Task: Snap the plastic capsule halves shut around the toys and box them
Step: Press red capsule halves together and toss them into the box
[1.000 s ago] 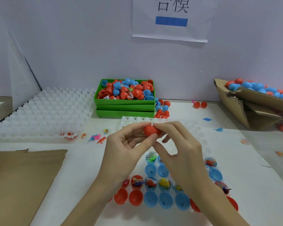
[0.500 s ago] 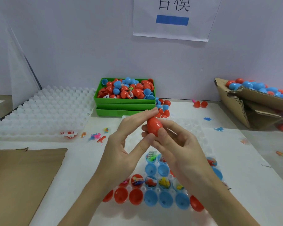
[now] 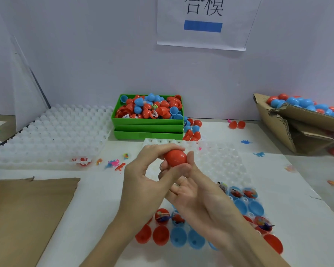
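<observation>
White table [image 3: 108, 199], egg trays behind: both hands, left hand [image 3: 147, 176] and right hand [image 3: 197, 191], grip a red capsule [image 3: 175, 158]; squeezing evenly along its seam should click it shut.

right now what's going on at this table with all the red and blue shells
A person is pressing a red capsule together with both hands, the left hand and right hand curled round it above a white tray. Open red and blue halves, some with toys inside, sit in the tray's near rows. A green bin of loose halves stands behind, and a cardboard box of closed capsules at the right.
</observation>
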Tool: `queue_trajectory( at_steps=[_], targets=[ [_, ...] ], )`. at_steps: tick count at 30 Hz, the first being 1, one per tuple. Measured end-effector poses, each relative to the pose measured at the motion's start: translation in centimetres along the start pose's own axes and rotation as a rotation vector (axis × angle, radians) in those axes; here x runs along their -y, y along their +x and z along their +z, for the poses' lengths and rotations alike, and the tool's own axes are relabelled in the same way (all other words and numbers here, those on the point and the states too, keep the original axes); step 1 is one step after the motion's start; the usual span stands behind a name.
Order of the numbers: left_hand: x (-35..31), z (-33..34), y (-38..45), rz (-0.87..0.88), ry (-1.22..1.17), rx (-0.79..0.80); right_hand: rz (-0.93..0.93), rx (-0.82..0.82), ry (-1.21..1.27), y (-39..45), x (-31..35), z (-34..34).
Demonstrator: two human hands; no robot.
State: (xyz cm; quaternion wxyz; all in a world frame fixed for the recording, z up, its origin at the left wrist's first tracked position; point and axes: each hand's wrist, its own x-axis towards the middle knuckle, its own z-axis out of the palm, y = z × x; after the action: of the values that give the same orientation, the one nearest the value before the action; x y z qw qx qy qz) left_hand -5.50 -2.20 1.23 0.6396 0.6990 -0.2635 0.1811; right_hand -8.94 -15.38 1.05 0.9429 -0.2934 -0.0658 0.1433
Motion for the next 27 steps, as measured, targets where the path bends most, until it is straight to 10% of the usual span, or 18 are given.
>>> queue_trajectory(
  at_steps=[17, 27],
  targets=[
    [-0.3, -0.6, 0.3, 0.121, 0.118, 0.057, -0.047, 0.005, -0.114, 0.0, 0.4, 0.0],
    [0.0, -0.5, 0.2, 0.129, 0.017, 0.303, -0.28, -0.095, -0.583, -0.4, 2.6, 0.6]
  ],
)
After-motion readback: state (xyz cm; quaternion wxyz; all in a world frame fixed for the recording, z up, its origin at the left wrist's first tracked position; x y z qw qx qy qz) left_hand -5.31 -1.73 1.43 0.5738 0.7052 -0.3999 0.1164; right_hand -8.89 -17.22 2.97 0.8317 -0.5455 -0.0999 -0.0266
